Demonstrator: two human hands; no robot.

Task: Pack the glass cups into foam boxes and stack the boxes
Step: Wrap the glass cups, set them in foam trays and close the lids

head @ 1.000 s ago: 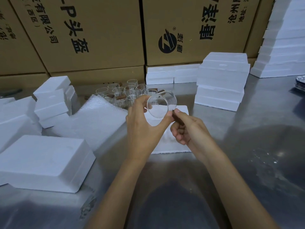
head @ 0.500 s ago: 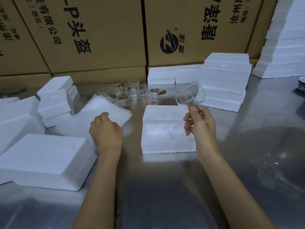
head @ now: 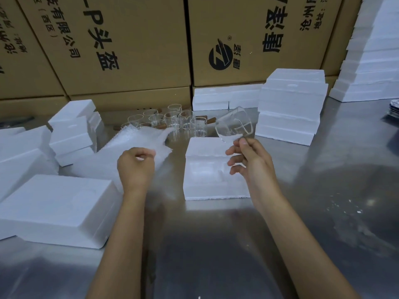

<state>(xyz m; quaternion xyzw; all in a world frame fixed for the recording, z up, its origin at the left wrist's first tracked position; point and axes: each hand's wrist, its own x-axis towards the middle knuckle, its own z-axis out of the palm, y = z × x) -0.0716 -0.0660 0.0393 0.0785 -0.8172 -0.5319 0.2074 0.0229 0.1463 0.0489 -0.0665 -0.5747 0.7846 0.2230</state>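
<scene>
Since half a second ago, left hand point(head: 136, 167) has curled onto the bubble wrap sheet point(head: 138, 145) and pinches its edge; right hand point(head: 251, 162) keeps the glass cup point(head: 234, 127) tilted above the open foam box point(head: 212, 169).

Right grip is narrow, thumb and fingers pinching the cup by its handle just over the box's far edge, mouth toward the camera; the left grip is closed on the wrap, beside the box. More glass cups point(head: 181, 123), some with brown handles, stand behind the wrap. Foam boxes lie at the left point(head: 58, 208), and a closed stack point(head: 291, 106) stands just right of the held cup, all on a shiny metal desk point(head: 216, 244). Behind, cardboard cartons point(head: 133, 39) carry black Chinese print, "P头盔" and "有限公司", plus a round logo.
</scene>
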